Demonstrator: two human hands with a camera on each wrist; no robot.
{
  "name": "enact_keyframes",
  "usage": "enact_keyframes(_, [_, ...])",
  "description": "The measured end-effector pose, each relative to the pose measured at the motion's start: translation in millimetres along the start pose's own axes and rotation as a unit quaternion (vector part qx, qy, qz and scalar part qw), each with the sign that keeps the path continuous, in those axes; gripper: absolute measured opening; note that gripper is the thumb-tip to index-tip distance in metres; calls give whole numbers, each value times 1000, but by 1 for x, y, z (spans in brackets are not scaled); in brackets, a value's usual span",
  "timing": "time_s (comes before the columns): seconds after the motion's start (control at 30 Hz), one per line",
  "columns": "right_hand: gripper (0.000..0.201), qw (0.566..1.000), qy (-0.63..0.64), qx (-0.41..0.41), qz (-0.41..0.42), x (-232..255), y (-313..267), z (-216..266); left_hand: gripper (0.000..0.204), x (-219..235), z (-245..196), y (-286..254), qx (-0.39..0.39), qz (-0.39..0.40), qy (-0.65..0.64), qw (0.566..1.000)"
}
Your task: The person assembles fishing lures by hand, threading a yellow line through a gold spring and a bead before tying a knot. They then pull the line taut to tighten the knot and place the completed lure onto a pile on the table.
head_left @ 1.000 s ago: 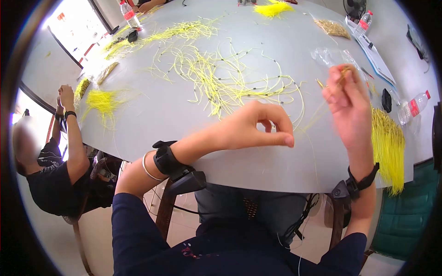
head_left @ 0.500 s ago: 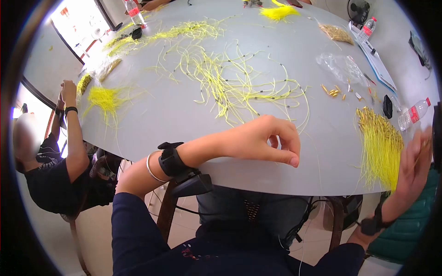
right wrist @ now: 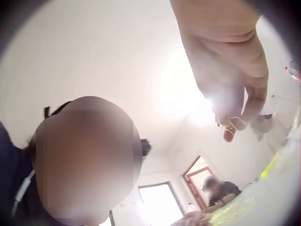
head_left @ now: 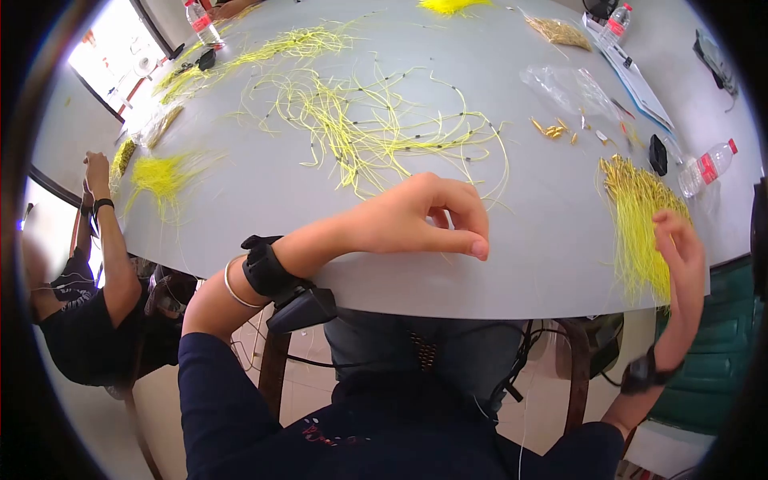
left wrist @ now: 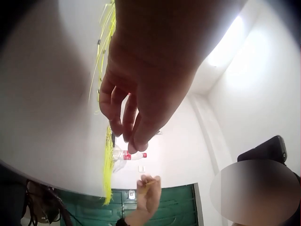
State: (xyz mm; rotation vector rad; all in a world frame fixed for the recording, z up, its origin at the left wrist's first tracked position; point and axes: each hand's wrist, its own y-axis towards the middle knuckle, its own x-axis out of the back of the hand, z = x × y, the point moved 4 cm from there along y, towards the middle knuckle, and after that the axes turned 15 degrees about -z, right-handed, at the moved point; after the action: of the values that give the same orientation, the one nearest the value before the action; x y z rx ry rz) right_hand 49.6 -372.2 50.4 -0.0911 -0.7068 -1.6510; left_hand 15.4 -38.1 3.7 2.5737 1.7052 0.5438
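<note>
My left hand (head_left: 436,214) hovers near the front edge of the table with its fingers loosely bent. Nothing shows between its thumb and fingertips in the left wrist view. On the right side, my raised right hand (head_left: 682,248) is beside a bundle of yellow strings with gold ends (head_left: 632,200), overlapping it in the head view. Between its fingertips it pinches a small gold tube (right wrist: 228,124), partly hidden by the fingers. Several loose gold tubes (head_left: 552,130) lie beyond the bundle. A tangle of yellow strings with dark beads (head_left: 376,136) spreads over the middle of the grey table (head_left: 544,240).
A clear plastic bag (head_left: 564,88), a black object (head_left: 658,154) and a water bottle (head_left: 709,168) are at the right. A clipboard (head_left: 640,88) lies farther back. Another yellow bundle (head_left: 160,178) is on the left, near a seated person (head_left: 104,312).
My right hand has swung from over the table out to the right, past the gold-ended bundle, then come back slightly towards it. The left hand keeps its pose; the head view has shifted slightly.
</note>
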Motion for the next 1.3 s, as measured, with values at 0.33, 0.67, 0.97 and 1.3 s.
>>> enact_keyframes(0.33, [15,977,-152,-123,87,-29,95,-100,21,4,3,1,18,-6,9,1000])
enact_keyframes(0.67, [14,990,-110,82,45,-63,66,3,14,5,7,0,13,-18,21,1000])
enact_keyframes(0.97, [12,957,-82,237,145,-157,75,64,16,14,8,4,13,-43,20,999])
enact_keyframes(1.3, [11,935,-133,305,127,-208,61,17,21,55,-10,5,-1,-180,47,983])
